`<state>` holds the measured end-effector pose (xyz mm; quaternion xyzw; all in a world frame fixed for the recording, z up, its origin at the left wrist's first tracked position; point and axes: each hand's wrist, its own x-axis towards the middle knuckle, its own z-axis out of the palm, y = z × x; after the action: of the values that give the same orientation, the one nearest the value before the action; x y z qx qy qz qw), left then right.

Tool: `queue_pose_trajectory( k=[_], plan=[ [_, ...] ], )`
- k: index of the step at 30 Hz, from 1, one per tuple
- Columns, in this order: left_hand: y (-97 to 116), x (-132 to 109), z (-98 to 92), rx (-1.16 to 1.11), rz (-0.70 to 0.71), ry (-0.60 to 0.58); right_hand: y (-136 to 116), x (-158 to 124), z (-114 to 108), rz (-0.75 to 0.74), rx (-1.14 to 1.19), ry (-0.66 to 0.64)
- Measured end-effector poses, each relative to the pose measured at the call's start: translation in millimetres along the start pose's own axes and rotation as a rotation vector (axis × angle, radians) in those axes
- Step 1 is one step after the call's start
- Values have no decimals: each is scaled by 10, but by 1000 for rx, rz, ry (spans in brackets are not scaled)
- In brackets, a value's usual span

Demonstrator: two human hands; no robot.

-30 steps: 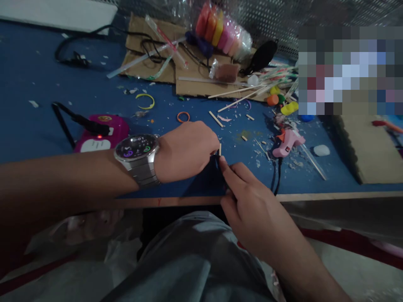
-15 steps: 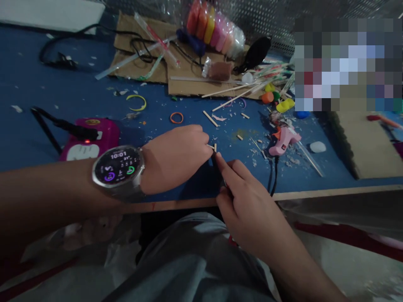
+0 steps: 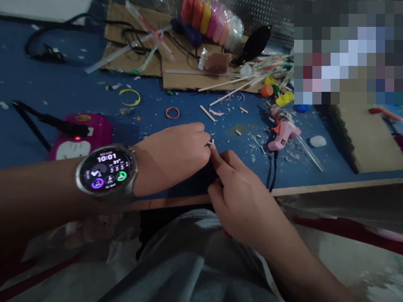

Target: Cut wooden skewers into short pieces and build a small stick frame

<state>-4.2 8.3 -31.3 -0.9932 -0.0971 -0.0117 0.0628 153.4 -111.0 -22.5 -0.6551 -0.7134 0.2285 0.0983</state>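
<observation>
My left hand (image 3: 174,157), with a round watch (image 3: 107,170) on its wrist, is closed over the blue table. Its fingertips pinch a short thin wooden stick (image 3: 213,141), of which only a pale end shows. Against that end presses the index finger of my right hand (image 3: 242,193). The other fingers of this hand are curled round a dark, narrow, knife-like tool. Most of the tool is hidden by the hand, so its exact kind cannot be made out. The two hands meet near the table's front edge.
A magenta power socket (image 3: 97,126) with a plugged-in cord is at left. Cut stick pieces (image 3: 208,113) and an orange ring (image 3: 172,113) lie beyond my hands. A pink glue gun (image 3: 285,135) sits at right. Cardboard (image 3: 185,82), straws and colored clay (image 3: 206,19) are behind.
My right index finger has moved forward and left, up to the stick's end, and now covers the dark tool. My left hand still pinches the stick. The view has shifted slightly.
</observation>
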Motion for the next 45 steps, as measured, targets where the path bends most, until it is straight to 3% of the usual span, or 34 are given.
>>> queue_pose_trajectory(
  k=[13, 19, 24, 28, 35, 39, 45],
  plan=[
    [-61, 28, -15, -90, -16, -31, -35, 42, -14, 10, -29, -28],
    [-72, 1, 18, -103, 1, 40, -13, -52, -40, -15, -32, -68],
    [-84, 18, 5, -134, -2, 16, -38, -25, -52, 0, -27, -83],
    [-102, 8, 7, -102, -28, -19, 51, -26, -11, -14, 35, -14],
    [-134, -9, -31, -172, -201, -130, 240, -205, 5, -47, 180, 227],
    [-127, 1, -85, -175, -285, -140, 217, -192, 4, -53, 221, 204],
    [-128, -5, -71, -135, -269, -146, 185, -152, 29, -39, 187, 168]
  ],
)
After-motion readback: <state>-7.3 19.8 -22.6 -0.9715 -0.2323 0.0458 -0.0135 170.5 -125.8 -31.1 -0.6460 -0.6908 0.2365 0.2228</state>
